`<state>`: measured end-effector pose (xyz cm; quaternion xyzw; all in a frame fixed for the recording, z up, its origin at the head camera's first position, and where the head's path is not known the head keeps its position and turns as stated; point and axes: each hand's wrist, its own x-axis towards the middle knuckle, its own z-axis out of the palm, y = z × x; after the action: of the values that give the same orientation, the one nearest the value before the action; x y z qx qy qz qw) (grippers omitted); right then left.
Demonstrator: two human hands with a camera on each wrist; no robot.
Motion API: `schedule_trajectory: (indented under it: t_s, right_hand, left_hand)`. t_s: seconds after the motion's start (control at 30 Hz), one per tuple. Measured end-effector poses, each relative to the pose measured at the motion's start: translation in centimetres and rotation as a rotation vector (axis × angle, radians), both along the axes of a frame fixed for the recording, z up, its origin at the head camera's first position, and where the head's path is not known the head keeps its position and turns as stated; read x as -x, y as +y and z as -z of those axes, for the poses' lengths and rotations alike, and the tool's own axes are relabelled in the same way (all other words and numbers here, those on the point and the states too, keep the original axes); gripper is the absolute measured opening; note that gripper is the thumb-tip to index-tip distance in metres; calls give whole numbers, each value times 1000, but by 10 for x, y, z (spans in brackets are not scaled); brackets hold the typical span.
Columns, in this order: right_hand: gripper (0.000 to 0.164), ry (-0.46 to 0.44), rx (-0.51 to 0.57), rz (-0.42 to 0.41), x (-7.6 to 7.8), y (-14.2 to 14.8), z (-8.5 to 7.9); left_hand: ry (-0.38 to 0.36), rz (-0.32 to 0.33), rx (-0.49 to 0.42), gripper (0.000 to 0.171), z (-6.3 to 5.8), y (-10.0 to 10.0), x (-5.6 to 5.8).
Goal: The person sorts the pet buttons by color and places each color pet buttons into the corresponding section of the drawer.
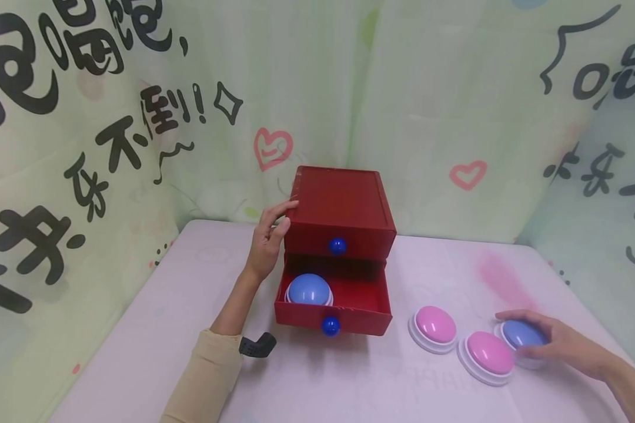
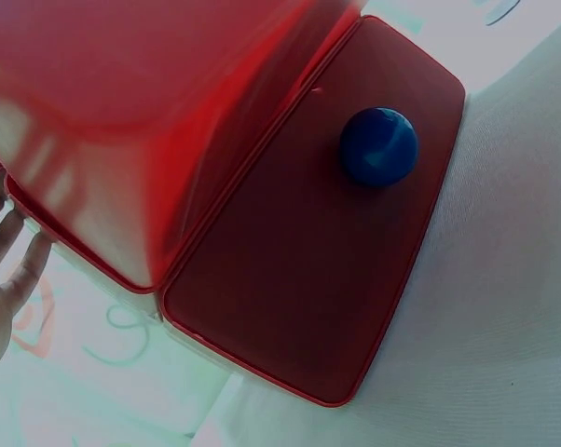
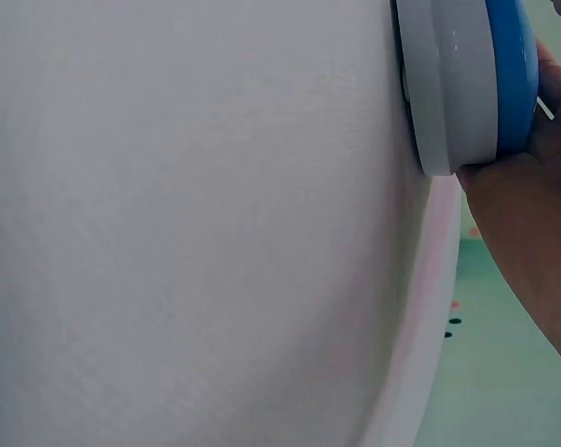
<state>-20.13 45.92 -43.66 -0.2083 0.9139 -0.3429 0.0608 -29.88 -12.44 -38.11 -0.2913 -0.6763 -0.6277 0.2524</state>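
White and finely textured, the desk (image 1: 391,382) fills the lower part of the head view, and at the centre of the frame stands the red drawer box (image 1: 338,197). Its thin walls look stiff and probably light enough to skid, so brace it by a side wall. The lower drawer (image 1: 301,315) stands open. Your left grip (image 1: 264,244) is loosely spread, fingertips against the box's left side, with hold of nothing. Your right grip (image 1: 561,341), at lower right, is partly closed, thumb and fingers around the held blue button (image 1: 522,333); you cannot tell whether its base is off the desk. Expect it to be light and rigid, its glossy dome slippery and perhaps springy; take it low, by the white base. The other blue button (image 1: 308,289) sits at the drawer's left; the near pink button (image 1: 490,352) is just beside your held one, the far pink button (image 1: 436,325) left of that. Pinch the drawer by its smooth lower knob (image 1: 330,326).
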Motion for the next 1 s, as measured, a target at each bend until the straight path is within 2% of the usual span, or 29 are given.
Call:
schedule_trajectory:
  t_s: [0.17,0.63,1.0]
  right_hand:
    - [59,-12,-40,27,0,1,3]
    - [52,123,0,53,0,0,10]
    - [53,115,183,15,6,0,17]
  left_hand:
    - [-2,2,-1,47,-1,0,0]
    - [7,2,0,45,1,-1,0]
    - [10,6,-1,46,2,0,3]
